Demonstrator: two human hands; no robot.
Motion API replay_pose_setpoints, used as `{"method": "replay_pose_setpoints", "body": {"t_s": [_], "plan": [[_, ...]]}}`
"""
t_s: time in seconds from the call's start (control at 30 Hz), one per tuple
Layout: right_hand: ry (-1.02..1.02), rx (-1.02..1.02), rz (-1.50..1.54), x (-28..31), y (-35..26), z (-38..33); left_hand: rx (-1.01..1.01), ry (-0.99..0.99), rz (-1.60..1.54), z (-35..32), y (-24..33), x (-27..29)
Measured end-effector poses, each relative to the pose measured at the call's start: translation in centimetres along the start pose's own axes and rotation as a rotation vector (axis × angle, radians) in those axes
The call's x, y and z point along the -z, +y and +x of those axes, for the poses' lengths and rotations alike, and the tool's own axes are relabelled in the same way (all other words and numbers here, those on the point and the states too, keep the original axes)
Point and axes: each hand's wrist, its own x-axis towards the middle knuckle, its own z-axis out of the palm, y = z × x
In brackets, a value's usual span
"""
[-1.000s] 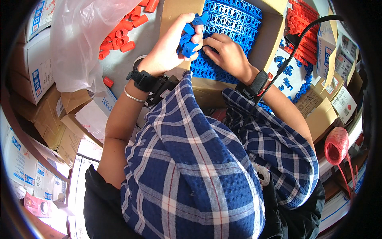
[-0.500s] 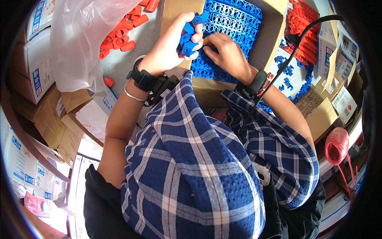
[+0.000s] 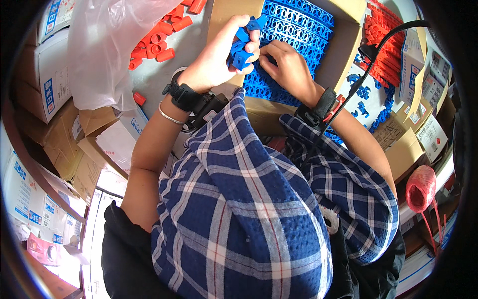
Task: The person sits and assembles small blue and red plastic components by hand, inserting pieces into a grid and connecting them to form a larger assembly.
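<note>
My left hand point(image 3: 219, 57) is closed around several small blue plastic pieces point(image 3: 241, 47), held just above the near edge of a cardboard box point(image 3: 346, 47). The box is filled with rows of the same blue pieces point(image 3: 298, 30), packed close together. My right hand point(image 3: 286, 67) rests on those rows beside the left hand, its fingers curled down onto them; whether it grips a piece cannot be told. Both wrists wear black straps, and a blue checked shirt covers the lower part of the view.
A clear plastic bag point(image 3: 107, 55) and loose red plastic caps point(image 3: 159, 42) lie at the upper left. More red pieces point(image 3: 386, 50) and blue pieces point(image 3: 366, 97) sit to the right. Cardboard boxes point(image 3: 42, 79) stand on the left, a red twine roll point(image 3: 420, 189) at the right.
My left hand has shifted slightly with the blue pieces; my right hand's fingers have moved a little over the rows in the box.
</note>
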Motion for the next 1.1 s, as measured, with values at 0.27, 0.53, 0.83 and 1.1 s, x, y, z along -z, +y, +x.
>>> {"method": "replay_pose_setpoints", "body": {"t_s": [0.27,0.53,0.83,1.1], "plan": [[-0.089,-0.003,-0.003,0.7,0.4,0.2,0.018,-0.004,-0.036,0.0,0.2,-0.2],[-0.108,-0.005,0.101,1.3,0.7,-0.4,0.019,-0.007,-0.023,0.0,0.2,0.2],[-0.082,-0.025,0.150,2.0,0.9,-0.5,0.010,0.010,0.015,0.1,-0.1,-0.1],[0.282,-0.018,0.487,4.9,-1.9,-0.8,-0.097,0.008,0.634,0.0,-0.5,-1.2]]}}
